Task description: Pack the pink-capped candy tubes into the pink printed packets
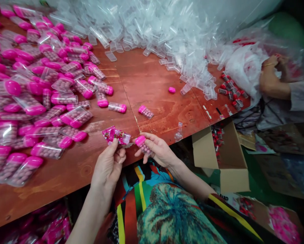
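Clear lane: bare middle of the red-brown wooden worktop (154, 74), straight ahead of left hand (108, 166) and right hand (159, 149). Left: blocked by heap of pink-capped clear filled tubes (35, 98). Back: wall of empty clear plastic tubes (152, 23). Strays in lane: loose pink cap (171, 89), one short pink-capped tube (146, 112). Right, below edge: open cardboard box (233, 183); co-worker's hand (268, 76) beyond.

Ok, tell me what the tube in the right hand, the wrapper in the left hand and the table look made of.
The tube looks like clear glossy plastic, its contents showing through, with an opaque pink cap. The wrapper seems thin printed film, shiny and crinkled. The table appears varnished reddish wood: grain and knots show.
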`<state>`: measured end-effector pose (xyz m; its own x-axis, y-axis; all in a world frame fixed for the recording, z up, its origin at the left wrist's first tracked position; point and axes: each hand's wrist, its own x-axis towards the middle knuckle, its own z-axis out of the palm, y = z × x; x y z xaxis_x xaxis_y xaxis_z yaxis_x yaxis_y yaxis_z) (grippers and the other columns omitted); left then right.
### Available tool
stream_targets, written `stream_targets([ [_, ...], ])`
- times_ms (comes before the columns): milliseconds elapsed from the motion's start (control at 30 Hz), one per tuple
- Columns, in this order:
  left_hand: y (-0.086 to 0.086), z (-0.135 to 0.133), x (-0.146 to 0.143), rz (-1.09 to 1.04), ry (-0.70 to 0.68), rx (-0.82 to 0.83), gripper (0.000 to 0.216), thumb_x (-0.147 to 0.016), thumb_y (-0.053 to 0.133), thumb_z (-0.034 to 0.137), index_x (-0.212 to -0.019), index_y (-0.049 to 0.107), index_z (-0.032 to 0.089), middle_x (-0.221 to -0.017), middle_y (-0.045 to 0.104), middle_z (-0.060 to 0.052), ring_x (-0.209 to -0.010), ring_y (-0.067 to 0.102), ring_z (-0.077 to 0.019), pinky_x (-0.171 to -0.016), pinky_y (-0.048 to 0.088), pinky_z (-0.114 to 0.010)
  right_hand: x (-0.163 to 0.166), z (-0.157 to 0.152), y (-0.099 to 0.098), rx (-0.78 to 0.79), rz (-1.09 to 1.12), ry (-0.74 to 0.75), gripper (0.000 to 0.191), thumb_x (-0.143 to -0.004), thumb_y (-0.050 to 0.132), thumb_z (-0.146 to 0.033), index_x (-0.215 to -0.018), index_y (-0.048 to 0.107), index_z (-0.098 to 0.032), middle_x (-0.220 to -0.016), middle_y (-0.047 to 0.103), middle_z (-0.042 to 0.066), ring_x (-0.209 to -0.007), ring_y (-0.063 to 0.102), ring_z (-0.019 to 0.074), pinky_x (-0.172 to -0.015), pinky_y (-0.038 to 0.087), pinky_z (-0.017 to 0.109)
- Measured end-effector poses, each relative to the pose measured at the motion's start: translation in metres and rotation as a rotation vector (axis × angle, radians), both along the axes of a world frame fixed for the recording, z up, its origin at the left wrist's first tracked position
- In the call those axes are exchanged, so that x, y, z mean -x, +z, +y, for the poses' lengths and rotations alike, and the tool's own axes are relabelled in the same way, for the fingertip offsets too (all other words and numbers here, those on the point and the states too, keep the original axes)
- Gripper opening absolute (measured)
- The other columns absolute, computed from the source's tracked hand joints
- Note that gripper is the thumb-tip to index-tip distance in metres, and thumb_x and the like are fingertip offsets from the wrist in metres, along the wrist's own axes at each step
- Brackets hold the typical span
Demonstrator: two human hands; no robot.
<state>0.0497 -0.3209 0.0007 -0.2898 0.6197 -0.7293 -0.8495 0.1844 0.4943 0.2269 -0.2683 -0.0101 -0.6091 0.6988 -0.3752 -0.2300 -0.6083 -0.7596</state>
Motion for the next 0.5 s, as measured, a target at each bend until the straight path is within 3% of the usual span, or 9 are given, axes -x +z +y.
stream_targets([
  [133, 0.002, 0.001, -0.003, -0.004, -0.015, -0.014, 0.031, -0.069, 0.099, 0.02, -0.075, 0.07, 0.012, -0.062, 0.066, 0.001, -0.043, 0.052, -0.0064, -0.036, 0.038, -0.014, 0.009, -0.004, -0.01, -0.163, -0.115, -0.046, 0.06, -0.094, 0.079, -0.064, -0.131, 0.061, -0.021, -0.079, 0.071, -0.001, -0.053, 0.062, 0.0126, -0.045, 0.047, 0.022],
  [233, 0.003, 0.002, -0.004, -0.009, 0.005, 0.024, 0.025, -0.076, 0.094, 0.017, -0.074, 0.069, 0.012, -0.06, 0.066, 0.0, -0.043, 0.054, -0.0072, -0.037, 0.04, -0.014, 0.013, -0.007, -0.013, -0.251, -0.179, -0.087, 0.051, -0.098, 0.073, -0.061, -0.13, 0.068, -0.021, -0.072, 0.063, -0.003, -0.056, 0.056, 0.0111, -0.046, 0.038, 0.02],
  [367, 0.002, 0.003, -0.002, -0.017, 0.011, 0.025, 0.022, -0.085, 0.088, 0.018, -0.075, 0.068, 0.012, -0.061, 0.066, -0.001, -0.044, 0.054, -0.0072, -0.038, 0.039, -0.013, 0.012, -0.004, -0.01, -0.157, -0.153, -0.089, 0.044, -0.101, 0.069, -0.055, -0.131, 0.072, -0.022, -0.08, 0.066, 0.0, -0.067, 0.056, 0.0133, -0.054, 0.04, 0.023],
  [500, 0.004, 0.004, -0.001, -0.028, 0.011, 0.032, 0.018, -0.087, 0.086, 0.016, -0.08, 0.07, 0.012, -0.064, 0.069, -0.001, -0.044, 0.054, -0.0066, -0.039, 0.041, -0.013, 0.01, -0.001, -0.003, -0.012, -0.074, -0.066, 0.045, -0.095, 0.077, -0.046, -0.132, 0.067, -0.022, -0.094, 0.071, 0.003, -0.079, 0.062, 0.0154, -0.066, 0.051, 0.025],
])
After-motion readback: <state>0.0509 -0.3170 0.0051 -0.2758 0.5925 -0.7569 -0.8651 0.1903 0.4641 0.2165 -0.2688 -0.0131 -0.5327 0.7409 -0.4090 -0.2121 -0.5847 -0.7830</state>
